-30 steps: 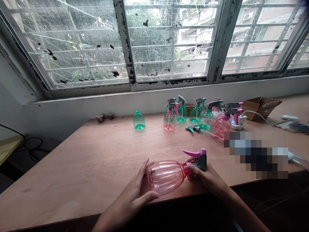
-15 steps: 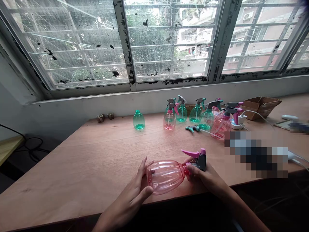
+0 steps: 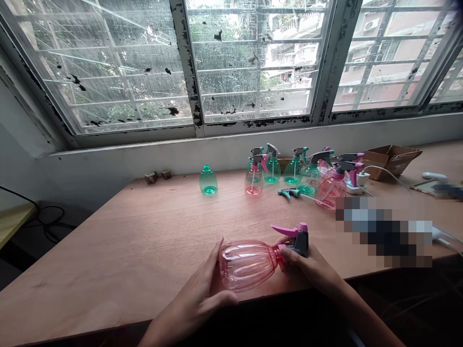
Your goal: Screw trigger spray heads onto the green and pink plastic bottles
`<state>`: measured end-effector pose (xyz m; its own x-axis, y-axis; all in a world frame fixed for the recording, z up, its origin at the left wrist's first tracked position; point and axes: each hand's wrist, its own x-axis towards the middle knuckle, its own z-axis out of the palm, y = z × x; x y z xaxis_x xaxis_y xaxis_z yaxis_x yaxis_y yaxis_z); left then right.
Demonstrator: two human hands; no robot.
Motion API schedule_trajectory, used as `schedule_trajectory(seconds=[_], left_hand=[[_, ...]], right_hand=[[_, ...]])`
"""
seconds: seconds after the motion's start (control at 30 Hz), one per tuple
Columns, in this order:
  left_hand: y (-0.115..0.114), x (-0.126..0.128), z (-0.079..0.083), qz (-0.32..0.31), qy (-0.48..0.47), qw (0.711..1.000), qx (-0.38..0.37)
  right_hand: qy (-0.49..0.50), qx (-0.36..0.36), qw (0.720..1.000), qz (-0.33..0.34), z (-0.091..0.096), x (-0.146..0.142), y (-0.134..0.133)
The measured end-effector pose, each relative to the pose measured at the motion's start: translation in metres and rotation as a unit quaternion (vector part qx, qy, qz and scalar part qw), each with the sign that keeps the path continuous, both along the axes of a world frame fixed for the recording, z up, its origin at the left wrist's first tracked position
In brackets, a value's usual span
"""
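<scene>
A clear pink spray bottle [image 3: 248, 266] lies on its side in front of me, near the table's front edge. My right hand [image 3: 298, 260] is closed around its neck and pink collar, by the dark grey spray head with a pink trigger [image 3: 289, 231]. At the bottle's base end is my left hand [image 3: 204, 289], cupped about it, with the fingers at the far side and partly hidden. The left thumb lies low, by the bottle's near underside; whether it touches cannot be made out.
A green bottle without a spray head [image 3: 209, 180] stands at the back. Several green and pink spray bottles [image 3: 272, 171] stand to its right, near a loose teal spray head [image 3: 289, 193]. Farther right are a cardboard box [image 3: 390, 161] and white cables. Two small blocks [image 3: 151, 177] sit back left.
My left thumb has slid off the bottle's base, down and to the right, below its near edge. The left fingers have shifted slightly. My right hand keeps its grip at the neck.
</scene>
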<state>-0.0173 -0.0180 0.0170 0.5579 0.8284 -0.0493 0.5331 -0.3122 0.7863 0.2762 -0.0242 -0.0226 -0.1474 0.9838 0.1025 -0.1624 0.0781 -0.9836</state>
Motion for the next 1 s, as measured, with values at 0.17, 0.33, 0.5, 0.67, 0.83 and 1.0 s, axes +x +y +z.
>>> schedule_trajectory(seconds=[0.17,0.33,0.5,0.67,0.83,1.0], left_hand=[[-0.0004,-0.0017,0.0015,0.005,-0.001,1.0,-0.013],[0.0002,0.0006,0.0008,0.005,0.016,1.0,0.001],[0.0001,-0.0005,-0.0011,-0.009,0.008,1.0,0.012],[-0.002,-0.0015,0.0028,0.003,-0.024,1.0,-0.002],[-0.0004,0.0,0.0055,0.007,-0.016,0.999,-0.033],[0.0017,0.0004,0.001,-0.011,-0.016,1.0,-0.009]], right_hand=[[-0.005,0.006,1.0,-0.005,0.0011,-0.0002,-0.0011],[-0.01,0.002,1.0,-0.007,0.002,-0.0001,-0.0005],[-0.006,0.001,1.0,0.009,0.0001,0.0003,0.0009],[-0.004,-0.004,1.0,0.007,0.0003,0.0005,-0.0003],[-0.011,-0.002,1.0,-0.007,0.0026,-0.0002,-0.0005],[-0.016,0.0,1.0,-0.014,0.0029,-0.0007,-0.0008]])
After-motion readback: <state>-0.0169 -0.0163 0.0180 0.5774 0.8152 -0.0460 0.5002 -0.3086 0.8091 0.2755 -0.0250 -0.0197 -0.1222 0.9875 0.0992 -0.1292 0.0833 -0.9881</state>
